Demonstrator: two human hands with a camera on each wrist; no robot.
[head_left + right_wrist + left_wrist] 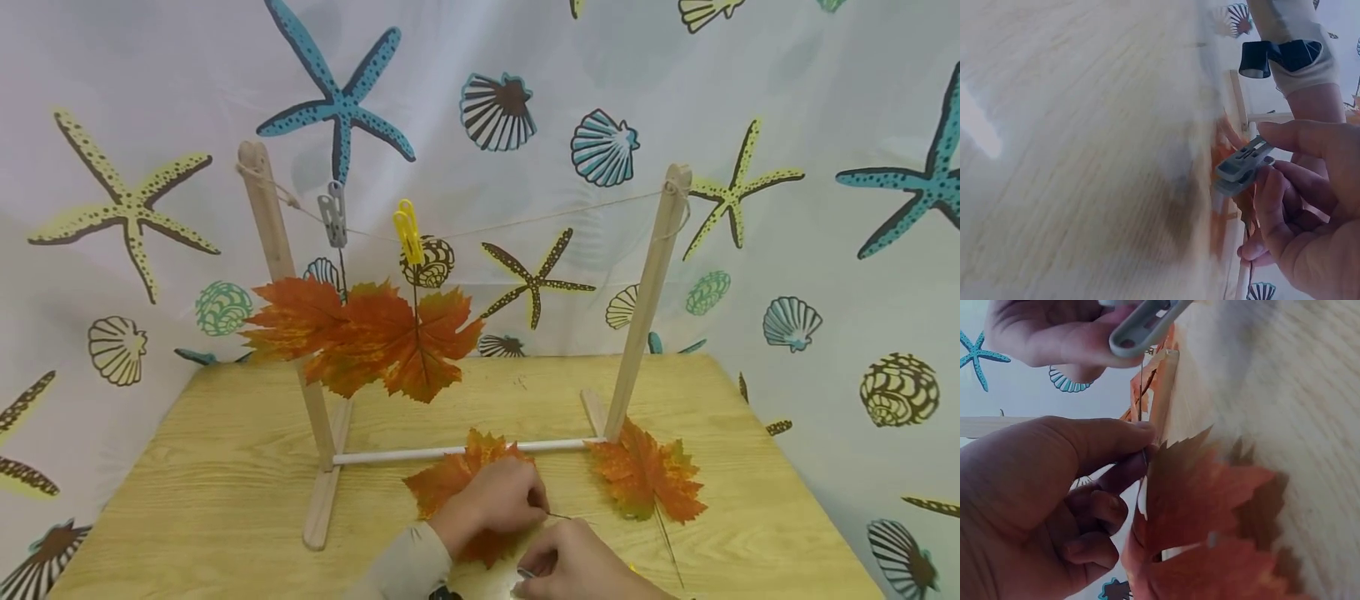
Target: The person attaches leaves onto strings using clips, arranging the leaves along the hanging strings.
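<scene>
Low at the front edge of the bench [225, 433], the left hand [495, 500] rests on an orange leaf [450, 483] and pinches its thin stem [1142, 381] between thumb and forefinger, the other fingers curled under. Close beside it, the right hand [577, 567] holds a grey peg [1242, 166] pinched between thumb and fingers; in the left wrist view the peg's tip sits just above the stem, though whether they touch cannot be told. Both wrist views are blurred, so the peg's jaws are hard to read. Behind the hands stands a wooden rack [645, 308]: two slanted posts on flat feet, joined low down by a white rod [465, 451] and at the top by a string [540, 220]. On the string hang a second grey peg [333, 215] and a yellow peg [408, 232], each with a leaf below it; these two hanging leaves [367, 337] overlap near the left post. Another loose leaf [648, 475] lies flat on the bench at the foot of the right post, its stem pointing toward the front edge, apart from the hands. A curtain [825, 275] printed with starfish and shells hangs behind the bench.
</scene>
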